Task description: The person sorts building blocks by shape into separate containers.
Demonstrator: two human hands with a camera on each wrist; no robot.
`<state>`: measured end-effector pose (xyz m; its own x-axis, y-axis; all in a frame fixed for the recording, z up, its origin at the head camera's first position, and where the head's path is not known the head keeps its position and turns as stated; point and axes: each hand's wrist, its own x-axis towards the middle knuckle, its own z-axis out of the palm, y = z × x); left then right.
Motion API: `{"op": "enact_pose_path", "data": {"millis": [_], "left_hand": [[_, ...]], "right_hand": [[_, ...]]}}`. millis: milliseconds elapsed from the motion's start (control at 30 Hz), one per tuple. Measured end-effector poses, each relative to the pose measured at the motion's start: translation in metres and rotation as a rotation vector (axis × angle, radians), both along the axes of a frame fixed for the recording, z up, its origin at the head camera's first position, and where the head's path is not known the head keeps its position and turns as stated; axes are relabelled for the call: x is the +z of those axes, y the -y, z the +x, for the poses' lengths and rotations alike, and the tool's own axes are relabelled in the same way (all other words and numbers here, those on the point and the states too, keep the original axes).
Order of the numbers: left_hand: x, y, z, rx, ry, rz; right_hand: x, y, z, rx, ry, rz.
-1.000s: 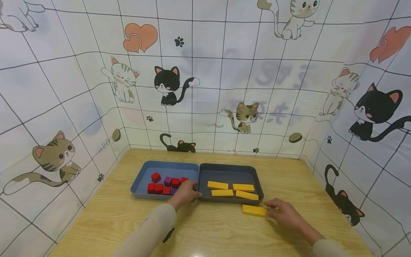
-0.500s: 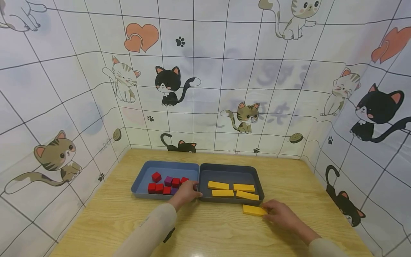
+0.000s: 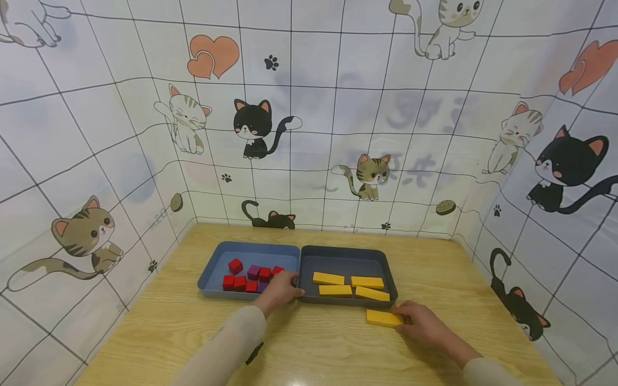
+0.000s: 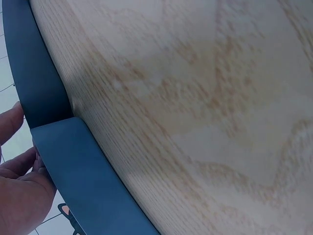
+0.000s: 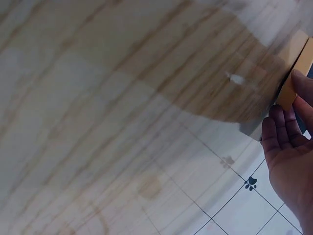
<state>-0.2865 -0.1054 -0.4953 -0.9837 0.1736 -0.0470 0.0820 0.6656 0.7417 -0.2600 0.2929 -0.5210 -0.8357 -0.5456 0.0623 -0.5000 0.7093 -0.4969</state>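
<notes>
My right hand (image 3: 425, 324) pinches the right end of a flat yellow block (image 3: 381, 318) just in front of the dark grey tray (image 3: 347, 302). In the right wrist view, the thumb of this hand (image 5: 293, 166) presses on the yellow block (image 5: 304, 56). My left hand (image 3: 280, 292) rests over the front right corner of the blue tray (image 3: 222, 294), where the two trays meet. Something dark shows by its fingertips, too small to name. Red cubes (image 3: 228, 282) and purple cubes (image 3: 253, 272) lie in the blue tray, partly hidden by this hand. Several yellow blocks (image 3: 335, 290) lie in the dark tray.
Both trays stand side by side on a wood-grain table (image 3: 309, 354). Walls with printed cats (image 3: 256, 128) enclose its back and sides. A small dark object (image 3: 254, 354) lies beside the left sleeve (image 3: 224, 343).
My right hand has closed its fingers on the end of the yellow block, and the block has shifted very slightly toward me. The left hand stays in place.
</notes>
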Motion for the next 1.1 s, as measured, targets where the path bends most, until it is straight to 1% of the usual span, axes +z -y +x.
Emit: {"op": "enact_pose_path", "data": {"millis": [300,400,500,633,733,967,1100], "left_hand": [[0.001,0.0,0.002,0.004,0.001,-0.001],[0.001,0.0,0.002,0.007,0.001,-0.002],[0.001,0.0,0.001,0.006,-0.004,-0.003],[0.001,0.0,0.001,0.002,-0.01,-0.005],[0.0,0.0,0.001,-0.002,-0.014,-0.007],[0.0,0.0,0.0,0.001,-0.009,-0.009],[0.0,-0.001,-0.001,0.003,-0.005,-0.008]], "right_hand": [[0.009,0.003,0.006,-0.016,0.028,-0.01],[0.013,0.005,0.006,0.005,0.008,-0.019],[0.019,0.008,0.007,0.046,-0.02,-0.04],[0.027,0.012,0.007,0.069,-0.028,-0.062],[0.032,0.015,0.006,0.05,-0.024,-0.054],[0.047,0.019,0.004,0.055,-0.083,-0.067],[0.054,0.023,-0.001,0.015,-0.089,-0.066]]}}
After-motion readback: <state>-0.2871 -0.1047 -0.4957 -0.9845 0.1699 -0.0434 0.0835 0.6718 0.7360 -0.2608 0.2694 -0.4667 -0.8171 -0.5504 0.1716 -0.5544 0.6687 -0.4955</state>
